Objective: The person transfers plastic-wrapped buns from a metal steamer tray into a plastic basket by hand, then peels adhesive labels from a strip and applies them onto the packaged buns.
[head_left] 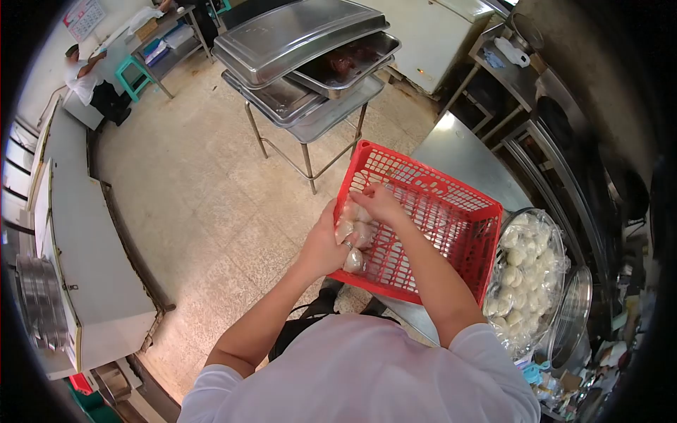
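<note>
A red plastic crate (451,185) with slotted walls sits in front of me. Along its left side lies a clear plastic bag of round white pieces (362,235), perhaps dough balls. My left hand (326,245) reaches over the crate's left rim, its fingers curled against the bag. From the other side my right hand (381,204) pinches the upper end of the bag. Some fingertips are hidden by the plastic and the crate wall. To the crate's right, a round tray (557,257) carries many similar white pieces under clear plastic.
The crate rests on a metal table (462,151). Ahead, a metal stand (308,151) bears trays and a steel lid (303,42). A white chest (441,35) stands behind it. A person (95,81) sits far left near a green stool (134,76). A counter (99,247) runs along the left.
</note>
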### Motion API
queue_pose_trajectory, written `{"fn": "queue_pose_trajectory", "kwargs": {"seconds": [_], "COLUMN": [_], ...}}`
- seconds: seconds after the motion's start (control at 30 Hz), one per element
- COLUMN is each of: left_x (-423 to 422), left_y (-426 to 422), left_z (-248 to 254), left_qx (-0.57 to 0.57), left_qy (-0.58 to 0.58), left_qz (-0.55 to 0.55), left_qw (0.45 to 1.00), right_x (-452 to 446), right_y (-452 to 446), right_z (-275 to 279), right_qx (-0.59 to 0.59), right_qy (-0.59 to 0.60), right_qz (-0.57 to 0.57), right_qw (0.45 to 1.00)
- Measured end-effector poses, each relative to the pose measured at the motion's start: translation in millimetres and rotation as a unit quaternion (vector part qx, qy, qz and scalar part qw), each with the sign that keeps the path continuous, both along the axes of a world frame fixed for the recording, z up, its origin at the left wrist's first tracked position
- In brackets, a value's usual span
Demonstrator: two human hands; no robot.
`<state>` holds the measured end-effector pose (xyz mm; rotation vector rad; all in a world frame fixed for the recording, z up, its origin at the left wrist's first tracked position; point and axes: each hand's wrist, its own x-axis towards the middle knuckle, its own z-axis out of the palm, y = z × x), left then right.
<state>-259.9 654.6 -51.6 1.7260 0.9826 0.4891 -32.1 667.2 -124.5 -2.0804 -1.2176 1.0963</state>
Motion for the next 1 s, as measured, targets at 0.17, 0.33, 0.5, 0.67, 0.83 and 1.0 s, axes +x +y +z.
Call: {"fn": "queue_pose_trajectory", "kwargs": {"seconds": [0.17, 0.33, 0.5, 0.67, 0.83, 1.0], "left_x": [2, 2, 2, 7, 34, 79], "left_y": [1, 3, 3, 0, -14, -49], "left_z": [2, -2, -4, 4, 31, 49], "left_qx": [-0.013, 0.024, 0.014, 0.048, 0.239, 0.21], "left_qy": [0.004, 0.024, 0.009, -0.006, -0.012, -0.073], "left_qz": [-0.003, -0.019, -0.012, -0.001, 0.019, -0.094], "left_qw": [1.0, 0.999, 1.0, 0.999, 0.971, 0.97], "right_x": [-2, -16, -18, -19, 13, 111], "right_y": [-15, -23, -29, -46, -110, -271], "right_z": [-3, -21, -14, 5, 57, 144], "right_qx": [0.002, 0.009, 0.033, 0.016, 0.155, 0.25], "right_qy": [-0.137, 0.035, 0.071, -0.036, -0.051, -0.293], "right_qz": [-0.014, -0.084, -0.104, 0.016, -0.15, -0.288], "right_qw": [0.99, 0.996, 0.992, 0.999, 0.975, 0.877]}}
